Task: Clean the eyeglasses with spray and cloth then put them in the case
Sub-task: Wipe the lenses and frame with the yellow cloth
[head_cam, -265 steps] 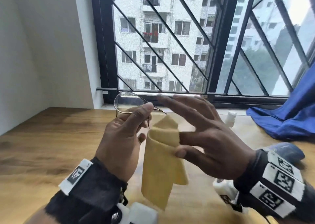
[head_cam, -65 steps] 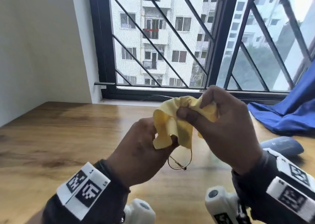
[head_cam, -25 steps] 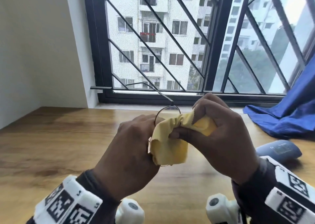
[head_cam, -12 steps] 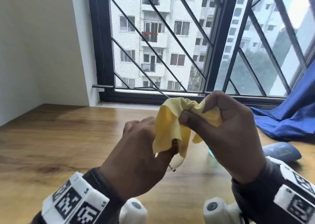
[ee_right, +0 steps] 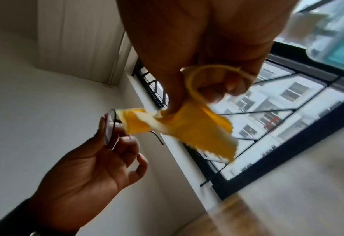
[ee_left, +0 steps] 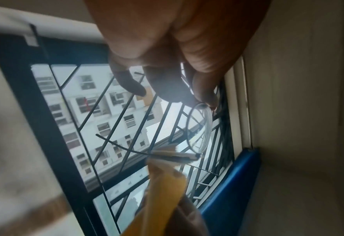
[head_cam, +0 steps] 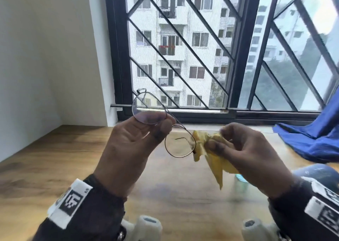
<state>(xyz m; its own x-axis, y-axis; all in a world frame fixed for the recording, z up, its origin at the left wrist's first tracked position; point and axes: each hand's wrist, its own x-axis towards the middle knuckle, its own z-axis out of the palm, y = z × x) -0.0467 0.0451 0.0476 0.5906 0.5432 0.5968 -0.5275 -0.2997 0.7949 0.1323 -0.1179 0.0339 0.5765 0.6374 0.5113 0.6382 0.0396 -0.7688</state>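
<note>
The person held the round wire-rimmed eyeglasses up above the wooden table, in front of the barred window. The left hand pinched one lens by its rim between thumb and fingertips. The right hand was curled round a bunched yellow cleaning cloth, and the cloth's folds touched the outer edge of the other lens, where the temple joins. A tail of cloth hung down below the right hand. On the table, behind the right wrist, lay a rounded blue case, partly hidden. A blue fabric lay heaped at the window's right end.
</note>
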